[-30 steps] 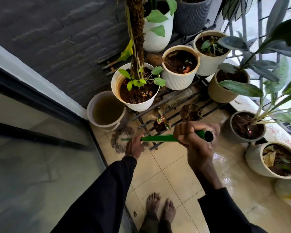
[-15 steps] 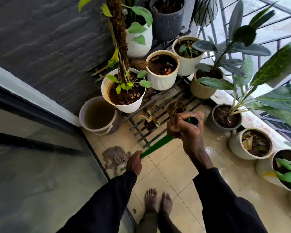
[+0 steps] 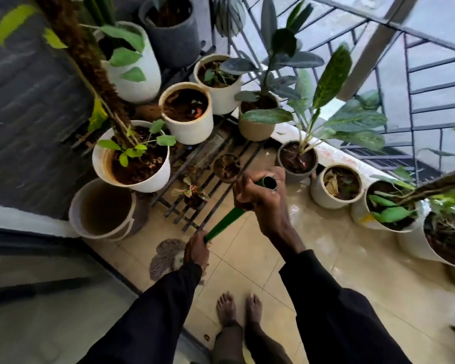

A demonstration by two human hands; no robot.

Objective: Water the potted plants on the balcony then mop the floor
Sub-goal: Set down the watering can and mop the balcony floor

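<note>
Head view: my right fingers are clenched round the top end of the green mop handle, and my left fingers grasp it lower down. The mop head lies on the tiled floor just left of my left fingers. A bucket of murky water stands beyond it; potted plants crowd ahead and to the right of my right fingers.
</note>
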